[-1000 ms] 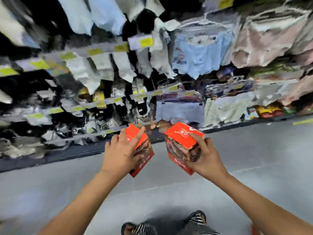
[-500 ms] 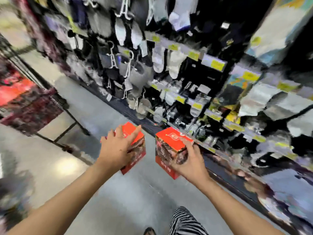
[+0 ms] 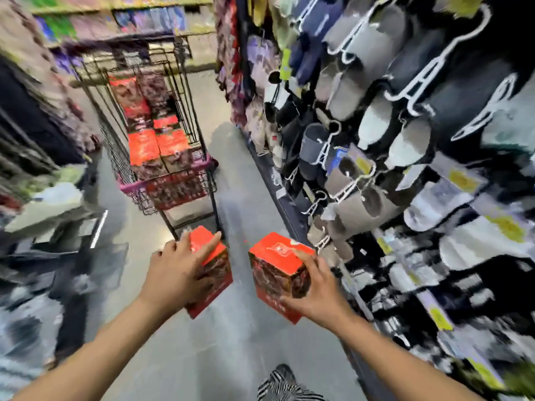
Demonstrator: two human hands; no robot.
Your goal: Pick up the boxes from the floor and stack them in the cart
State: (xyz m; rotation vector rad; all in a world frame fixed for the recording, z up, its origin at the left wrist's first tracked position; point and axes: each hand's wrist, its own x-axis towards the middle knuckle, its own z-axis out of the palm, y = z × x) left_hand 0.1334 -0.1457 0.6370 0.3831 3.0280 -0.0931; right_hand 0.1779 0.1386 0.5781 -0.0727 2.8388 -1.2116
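1. Red cardboard with a dark printed picture on its sides: that is the small box (image 3: 221,273) my left hand (image 3: 176,270) grips. My fingers spread over its red top, my thumb presses the dark side that faces me, and my palm hides its left edge.
2. A second red cardboard box of the same print (image 3: 275,270) sits in my right hand (image 3: 315,296). My forefinger lies across the top near its right edge, my thumb clamps the lower part of the near side, and the other fingers wrap round the right face.
3. Both boxes are up in the air over the grey shop floor (image 3: 231,342), at about the same height. They are side by side with a clear gap between them and do not touch.
4. The black wire cart with a purple rim (image 3: 136,185) stands ahead of me up the aisle, well beyond the boxes and closer in line with the left one.
5. Red boxes of the same kind (image 3: 157,146) are stacked inside the cart. Blur keeps me from counting them.
6. Grey, white and dark slippers on white plastic hangers (image 3: 362,68) hang on the rack along my right side.
7. My black-and-white striped trouser leg (image 3: 278,383) shows at the bottom edge, below my right hand.
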